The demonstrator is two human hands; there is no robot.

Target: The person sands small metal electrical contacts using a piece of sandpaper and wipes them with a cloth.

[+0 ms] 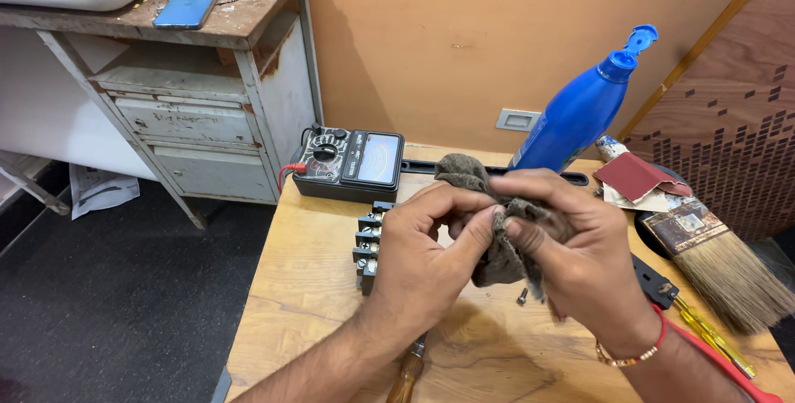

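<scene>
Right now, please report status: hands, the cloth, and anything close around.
Left hand and right hand both gripping grey cloth above the table. Terminal block under left hand. Loose screw beneath the cloth.

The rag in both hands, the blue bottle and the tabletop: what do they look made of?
The rag looks like soft grey-brown woven cloth, since it crumples between the left hand and right hand. The blue bottle seems smooth glossy plastic with a flip cap. The tabletop appears to be pale wood, with visible grain.

Grey-brown rag (pixel 489 204), blue bottle (pixel 580 113)
</scene>
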